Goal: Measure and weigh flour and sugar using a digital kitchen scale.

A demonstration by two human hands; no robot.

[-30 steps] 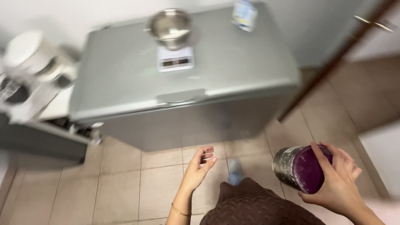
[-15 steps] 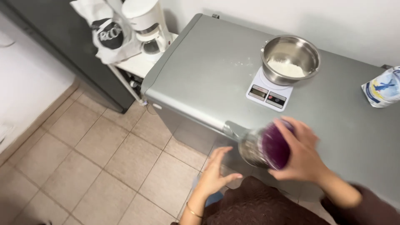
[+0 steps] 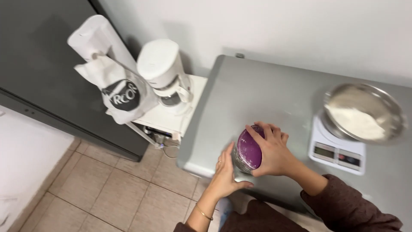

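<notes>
left hand (image 3: 226, 172) cupped, right hand (image 3: 271, 151) clasped, fingers curled

Purple-lidded jar (image 3: 249, 149), tilted, on grey lid's front edge
</notes>
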